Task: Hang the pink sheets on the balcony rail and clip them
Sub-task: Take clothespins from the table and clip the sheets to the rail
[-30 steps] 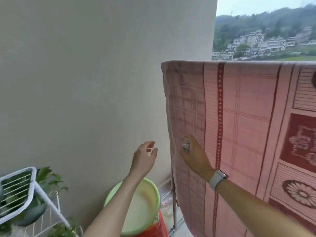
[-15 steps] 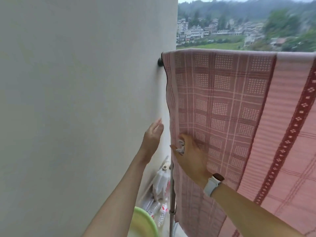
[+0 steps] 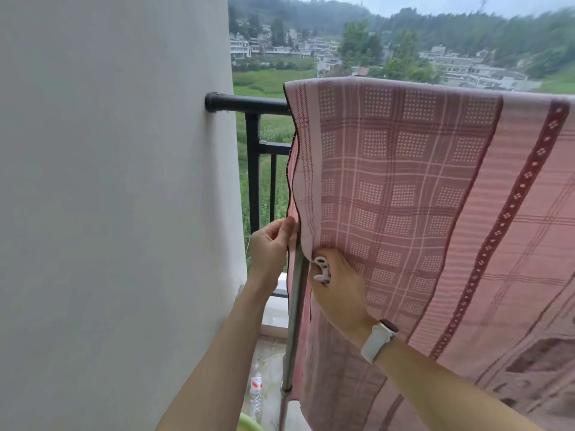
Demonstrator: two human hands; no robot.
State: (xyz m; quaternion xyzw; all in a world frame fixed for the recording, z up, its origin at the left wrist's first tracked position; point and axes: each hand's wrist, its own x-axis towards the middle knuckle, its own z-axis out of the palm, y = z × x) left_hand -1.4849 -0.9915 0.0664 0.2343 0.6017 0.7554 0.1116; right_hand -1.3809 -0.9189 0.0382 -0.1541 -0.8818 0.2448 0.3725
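1. closest to the camera: right hand (image 3: 337, 286) with a white watch (image 3: 378, 340) on the wrist, fingers curled around a small white clip (image 3: 321, 269), knuckles resting against the face of the pink sheet (image 3: 420, 213). can't tell if the clip's jaws are open, it's mostly buried in the fist.
2. just left of it, left hand (image 3: 270, 247) pinches the sheet's wavy left edge between thumb and fingertips, right beside a silver upright pole (image 3: 295, 306) that the cloth hangs in front of.
3. the sheet is draped over the top with its fold high up and its front panel hanging down; looks like thin woven cotton, soft and floppy, light for its size. my guess is it'll catch wind and slide sideways, no stiffness at all.
4. best place to grab is that hemmed edge, where the left hand already is. bunch the layers there so the clip bites more than one thickness.
5. further back, the black balcony rail (image 3: 249, 104) meets the white wall (image 3: 109, 181).
6. down on the floor, a plastic bottle (image 3: 256, 388).
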